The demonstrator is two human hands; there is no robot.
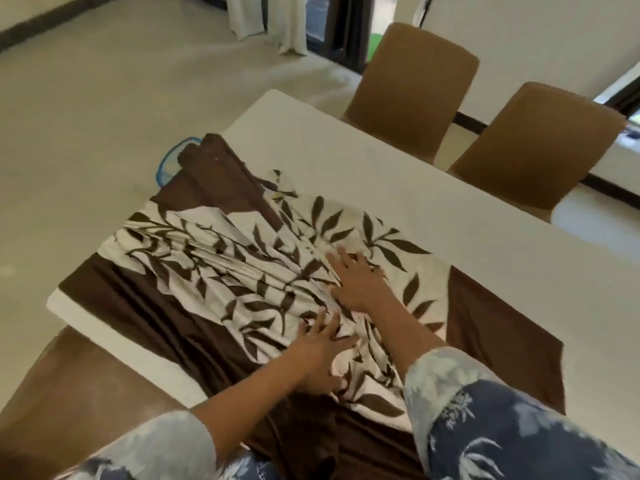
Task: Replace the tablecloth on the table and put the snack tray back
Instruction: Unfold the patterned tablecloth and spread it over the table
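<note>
A brown and cream tablecloth [214, 271] with a dark leaf print lies bunched and creased over the near end of the white table [381, 174]. Its brown border hangs over the near edge. My left hand [320, 351] rests flat on the cloth near the table's front edge, fingers spread. My right hand [358, 280] lies flat on the cloth a little farther in, fingers spread too. Neither hand grips the fabric. A blue rim [165, 161] pokes out from under the cloth's far left corner; what it belongs to is hidden.
Two brown chairs [412, 88] [533, 147] stand along the table's far right side. Another brown chair seat [79, 379] sits at the near left, below the table edge. Pale floor stretches to the left, with white curtains [263, 19] at the back.
</note>
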